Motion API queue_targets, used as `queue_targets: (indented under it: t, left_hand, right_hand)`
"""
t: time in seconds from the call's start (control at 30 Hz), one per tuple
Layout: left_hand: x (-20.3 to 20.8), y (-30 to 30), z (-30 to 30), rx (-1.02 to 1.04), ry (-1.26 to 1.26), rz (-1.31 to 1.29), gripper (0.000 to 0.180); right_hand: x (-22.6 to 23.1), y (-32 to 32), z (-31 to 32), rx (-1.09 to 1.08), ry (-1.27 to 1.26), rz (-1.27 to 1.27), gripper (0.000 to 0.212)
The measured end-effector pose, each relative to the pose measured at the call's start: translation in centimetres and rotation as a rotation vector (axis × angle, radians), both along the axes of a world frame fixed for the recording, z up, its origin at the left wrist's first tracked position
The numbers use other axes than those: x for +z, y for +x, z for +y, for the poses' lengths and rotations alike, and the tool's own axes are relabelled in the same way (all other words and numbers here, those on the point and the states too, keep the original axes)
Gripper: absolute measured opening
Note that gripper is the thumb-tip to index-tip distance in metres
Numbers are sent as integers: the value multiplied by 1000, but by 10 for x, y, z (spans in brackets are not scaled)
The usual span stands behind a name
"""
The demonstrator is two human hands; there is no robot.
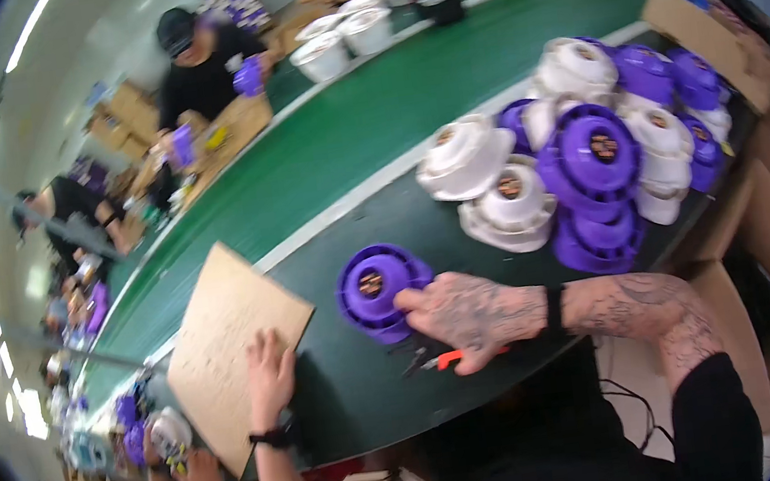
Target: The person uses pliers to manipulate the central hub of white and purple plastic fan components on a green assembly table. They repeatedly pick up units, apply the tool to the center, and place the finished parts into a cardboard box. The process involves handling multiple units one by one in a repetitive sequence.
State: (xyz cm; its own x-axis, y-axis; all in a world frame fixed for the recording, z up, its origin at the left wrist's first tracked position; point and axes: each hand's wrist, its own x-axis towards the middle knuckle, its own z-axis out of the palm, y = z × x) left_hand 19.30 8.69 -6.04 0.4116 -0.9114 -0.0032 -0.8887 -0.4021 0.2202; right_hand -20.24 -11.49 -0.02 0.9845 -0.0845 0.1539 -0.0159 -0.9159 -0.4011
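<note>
A round purple plastic cover with a raised centre and a dark round label lies on the dark green worktable. My right hand is closed at its right side, fingertips over the rim. Just below that hand is a hand tool with orange handles and dark jaws, partly hidden by the thumb; whether the thumb touches it I cannot tell. My left hand is open, its fingers spread flat on the right part of a tan board, which lies at an angle over the table and belt edge.
White and purple covers are piled at the right. A green conveyor belt curves across behind the table, with white parts beyond it. Cardboard boxes stand at the right edge. A co-worker's hands hold a part at lower left.
</note>
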Motion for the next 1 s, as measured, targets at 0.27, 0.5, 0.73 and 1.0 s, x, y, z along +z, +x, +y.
queue_targets:
  t: [0.27,0.5,0.73,1.0]
  left_hand:
    - [24,-76,27,-101,84,55,65]
    - [46,-127,48,-245,108,-19,57]
    - [54,-214,52,-413,83,139,63]
    - [57,-240,30,-467,62,216,64]
  right_hand:
    - [-15,3,24,-58,-76,75,54]
    - [42,-61,18,-108,402,-404,61]
    - [127,-173,-1,-458,-87,-480,61]
    - [112,-198,29,-479,-46,-362,59]
